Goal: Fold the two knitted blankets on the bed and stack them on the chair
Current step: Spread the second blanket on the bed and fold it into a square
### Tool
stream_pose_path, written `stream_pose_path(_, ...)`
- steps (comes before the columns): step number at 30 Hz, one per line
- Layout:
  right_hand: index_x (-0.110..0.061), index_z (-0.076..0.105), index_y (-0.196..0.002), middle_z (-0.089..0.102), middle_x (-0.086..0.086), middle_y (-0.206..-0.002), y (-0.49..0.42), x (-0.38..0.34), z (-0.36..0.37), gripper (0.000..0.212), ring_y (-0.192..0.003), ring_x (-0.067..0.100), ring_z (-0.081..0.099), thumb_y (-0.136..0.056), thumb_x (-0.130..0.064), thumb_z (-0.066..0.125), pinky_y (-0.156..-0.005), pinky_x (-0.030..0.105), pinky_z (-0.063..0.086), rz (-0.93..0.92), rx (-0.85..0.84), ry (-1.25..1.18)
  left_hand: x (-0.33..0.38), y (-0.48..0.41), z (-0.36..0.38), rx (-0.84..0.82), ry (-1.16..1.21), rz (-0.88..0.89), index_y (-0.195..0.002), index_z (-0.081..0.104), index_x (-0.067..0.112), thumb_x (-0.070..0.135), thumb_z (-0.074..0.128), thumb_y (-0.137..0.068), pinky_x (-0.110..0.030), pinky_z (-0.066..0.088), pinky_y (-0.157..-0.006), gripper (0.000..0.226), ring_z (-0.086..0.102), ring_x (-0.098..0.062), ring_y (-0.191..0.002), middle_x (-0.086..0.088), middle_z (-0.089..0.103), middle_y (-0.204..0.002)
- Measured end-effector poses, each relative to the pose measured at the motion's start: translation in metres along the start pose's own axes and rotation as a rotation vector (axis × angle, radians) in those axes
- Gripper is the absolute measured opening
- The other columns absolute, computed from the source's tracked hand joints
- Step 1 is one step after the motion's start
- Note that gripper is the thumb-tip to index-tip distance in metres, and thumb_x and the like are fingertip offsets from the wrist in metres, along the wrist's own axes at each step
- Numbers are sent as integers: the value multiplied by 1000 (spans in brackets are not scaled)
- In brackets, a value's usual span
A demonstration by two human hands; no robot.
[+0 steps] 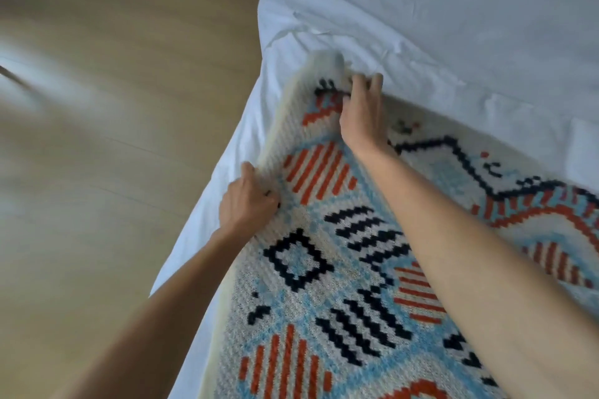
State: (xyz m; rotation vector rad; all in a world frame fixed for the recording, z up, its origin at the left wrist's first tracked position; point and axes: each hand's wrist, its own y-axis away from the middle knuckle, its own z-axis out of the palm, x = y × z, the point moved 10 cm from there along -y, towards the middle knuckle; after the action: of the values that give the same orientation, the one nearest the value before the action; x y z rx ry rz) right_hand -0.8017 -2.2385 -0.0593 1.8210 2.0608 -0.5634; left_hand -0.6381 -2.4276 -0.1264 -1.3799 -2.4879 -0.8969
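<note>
Early stage: left hand (248, 201) and right hand (361, 110) each have a closed grip on the edge of the cream, blue, orange and black patterned knitted blanket (340, 269) on the white-sheeted bed (453, 26); second blanket, chair unseen

You are working in a home bedroom: a bed (453, 26) with a creased white sheet (421, 3) stands on a light wood-look floor (113, 91).

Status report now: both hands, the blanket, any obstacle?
Left hand and right hand both gripping blanket edge. Blanket spread on bed. No obstacle seen.
</note>
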Motion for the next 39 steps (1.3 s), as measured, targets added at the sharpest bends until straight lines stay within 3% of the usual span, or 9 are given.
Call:
stream_pose_path(5, -28, 0, -149, -14, 0, -157, 23, 1, 31, 96, -133, 23, 32, -81, 12, 55, -84, 29, 52, 29, -368, -115, 7, 0, -8, 101, -97, 28, -137, 24, 12, 31, 64, -80, -46, 45, -82, 72, 44, -35, -111, -16, 40, -127)
stream_pose_path(8, -21, 20, -148, -3, 4, -158, 65, 11, 31, 76, -142, 23, 13, -85, 5, 54, -111, 42, 31, -7, -379, -16, 19, 22, -6, 214, -283, 197, -135, 31, 12, 26, 67, -78, -48, 34, -93, 69, 35, -36, -119, -18, 34, -133)
stream_pose_path(11, -11, 41, -137, 19, 12, -154, 116, 12, 22, 51, -141, 26, 19, -89, -4, 54, -115, 40, 21, -94, -357, 48, 30, 55, 9, 252, -395, 388, -117, 45, 8, 11, 60, -77, -40, 38, -79, 43, 43, -31, -96, -16, 46, -114)
stream_pose_path(19, -5, 64, -105, 58, 14, -105, 274, 18, -29, 30, -96, 29, 53, -75, 1, 66, -83, 41, 45, -103, -314, 145, 0, 170, 83, -93, -325, 441, -106, 43, 12, 24, 35, -98, -26, 33, -57, 16, 39, -13, -73, -2, 47, -93)
stream_pose_path(24, -5, 62, -93, 62, 7, -85, 384, 54, -48, 14, -79, 24, 59, -81, -1, 58, -67, 27, 41, 7, -529, 121, -11, 252, 113, -297, -312, 514, -116, 43, 13, 26, 30, -100, -29, 45, -78, 25, 52, -17, -92, -3, 51, -107)
stream_pose_path(28, -12, 61, -107, 59, 8, -100, 456, 81, -53, 39, -91, 27, 56, -68, -7, 69, -72, 32, 46, 39, -715, 335, -15, 314, 139, -436, -397, 596, -125, 35, 14, 42, 36, -92, -33, 42, -86, 43, 45, -24, -109, -8, 43, -127)
stream_pose_path(31, -14, 64, -109, 59, 18, -113, 467, 84, -58, 63, -102, 38, 57, -49, 0, 79, -76, 44, 51, -59, -634, 486, -28, 350, 156, -487, -650, 660, -126, 29, 14, 56, 47, -80, -44, 35, -84, 65, 37, -31, -110, -10, 33, -125)
stream_pose_path(35, -12, 70, -91, 66, 13, -95, 441, 71, -60, 38, -89, 32, 63, -57, 2, 79, -70, 40, 52, -169, -442, 479, -29, 357, 159, -459, -695, 628, -130, 27, 13, 22, 50, -85, -45, 39, -85, 51, 38, -32, -113, -13, 36, -128)
stream_pose_path(39, -7, 65, -99, 65, 12, -93, 411, 60, -78, 26, -84, 31, 62, -75, -3, 71, -67, 38, 50, -118, -227, 296, -30, 303, 110, -248, -238, 277, -121, 37, 11, 9, 38, -96, -25, 39, -43, 25, 51, -15, -60, -6, 54, -86)
